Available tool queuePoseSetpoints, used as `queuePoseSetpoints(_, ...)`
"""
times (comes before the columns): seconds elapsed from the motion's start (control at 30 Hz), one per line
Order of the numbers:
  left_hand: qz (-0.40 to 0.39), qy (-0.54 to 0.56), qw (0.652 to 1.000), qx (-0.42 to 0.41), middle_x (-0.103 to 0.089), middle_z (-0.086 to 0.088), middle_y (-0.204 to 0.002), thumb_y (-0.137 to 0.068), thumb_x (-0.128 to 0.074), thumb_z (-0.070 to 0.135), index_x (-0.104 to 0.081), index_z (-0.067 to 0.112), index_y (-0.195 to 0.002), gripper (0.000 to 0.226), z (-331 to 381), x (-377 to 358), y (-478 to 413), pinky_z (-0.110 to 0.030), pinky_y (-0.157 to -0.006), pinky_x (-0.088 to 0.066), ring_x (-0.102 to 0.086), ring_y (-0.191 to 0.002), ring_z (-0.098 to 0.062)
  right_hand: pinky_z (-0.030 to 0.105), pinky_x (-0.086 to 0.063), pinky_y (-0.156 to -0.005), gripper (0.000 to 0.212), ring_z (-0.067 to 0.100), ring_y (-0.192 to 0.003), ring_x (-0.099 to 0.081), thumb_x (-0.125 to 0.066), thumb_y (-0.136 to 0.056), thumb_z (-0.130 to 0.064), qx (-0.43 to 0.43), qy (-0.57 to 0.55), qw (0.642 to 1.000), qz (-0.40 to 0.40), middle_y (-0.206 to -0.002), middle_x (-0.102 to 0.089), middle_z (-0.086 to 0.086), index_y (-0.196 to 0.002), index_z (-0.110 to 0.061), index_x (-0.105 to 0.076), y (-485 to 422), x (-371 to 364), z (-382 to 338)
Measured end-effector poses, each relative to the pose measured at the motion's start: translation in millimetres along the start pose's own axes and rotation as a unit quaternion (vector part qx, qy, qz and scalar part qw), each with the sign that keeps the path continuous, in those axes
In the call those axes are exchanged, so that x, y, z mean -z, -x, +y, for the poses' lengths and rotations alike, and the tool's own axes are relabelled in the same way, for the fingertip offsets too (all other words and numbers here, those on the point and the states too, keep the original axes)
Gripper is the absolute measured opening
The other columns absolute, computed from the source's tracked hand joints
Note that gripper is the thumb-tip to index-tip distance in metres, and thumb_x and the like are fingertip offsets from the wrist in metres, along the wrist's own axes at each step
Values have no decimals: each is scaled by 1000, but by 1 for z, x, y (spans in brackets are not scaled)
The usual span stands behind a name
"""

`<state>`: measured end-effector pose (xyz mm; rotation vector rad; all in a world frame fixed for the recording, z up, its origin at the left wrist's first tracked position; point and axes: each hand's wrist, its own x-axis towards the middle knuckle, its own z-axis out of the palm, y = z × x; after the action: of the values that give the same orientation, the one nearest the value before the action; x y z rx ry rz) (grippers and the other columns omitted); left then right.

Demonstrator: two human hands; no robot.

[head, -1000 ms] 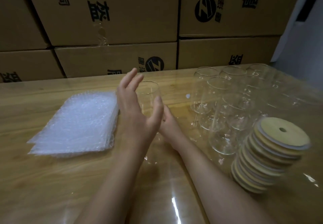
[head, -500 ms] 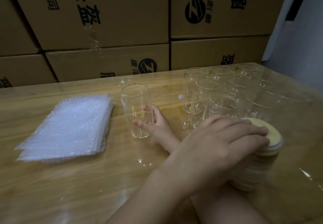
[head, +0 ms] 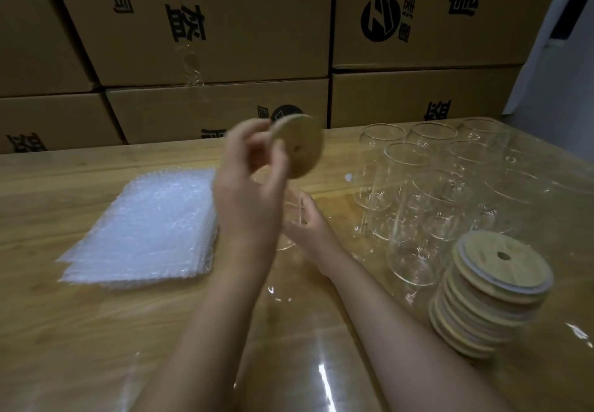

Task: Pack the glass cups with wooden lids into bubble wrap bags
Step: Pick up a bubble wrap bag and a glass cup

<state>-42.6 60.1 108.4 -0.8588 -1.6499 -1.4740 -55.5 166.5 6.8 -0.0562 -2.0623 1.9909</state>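
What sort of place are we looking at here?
Probably a warehouse packing bench: stacked printed cardboard boxes behind the table, a pile of bubble wrap bags, and many identical glass cups beside a stack of wooden lids.

The single camera rides on the person's head, looking forward and down across a wooden table (head: pixel 80 331) toward stacked cardboard boxes (head: pixel 225 26) at its far edge. It sits close (the left hand (head: pixel 250 199) and right hand (head: pixel 308 228) fill mid-frame), with a wide-angle bend.
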Motion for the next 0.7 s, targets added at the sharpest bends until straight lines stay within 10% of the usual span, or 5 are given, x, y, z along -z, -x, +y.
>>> queuePoseSetpoints(0.27,129,54,955,263,-63,17,-96,-96,-55,18,-63,32,-97,16,-37,10,-1,-10,-67,-45,-58,-79,11,17,-42,-91,65,5,-126,-47,-80,-74,-28,-6,1,1000,31,-131,-51,-19,-129,-34,-45,-2,0,2)
queuePoseSetpoints(0.5,-34,-42,976,213,-43,6,-117,-92,-60,16,-53,25,-129,39,-35,11,-1,-7,-79,-44,-54,-98,-5,15,-41,-93,79,3,-130,-44,-83,-63,-40,1,6,1000,29,-136,-51,-17,-132,-34,-47,0,-3,1)
queuePoseSetpoints(0.7,-89,-138,964,209,-40,3,-119,-93,-54,24,-40,20,-141,51,-45,17,-2,-38,-97,-43,-43,-114,-20,22,-42,-99,82,2,-130,-43,-84,-66,-38,4,19,1000,24,-137,-50,-17,-137,-30,-44,1,-2,0)
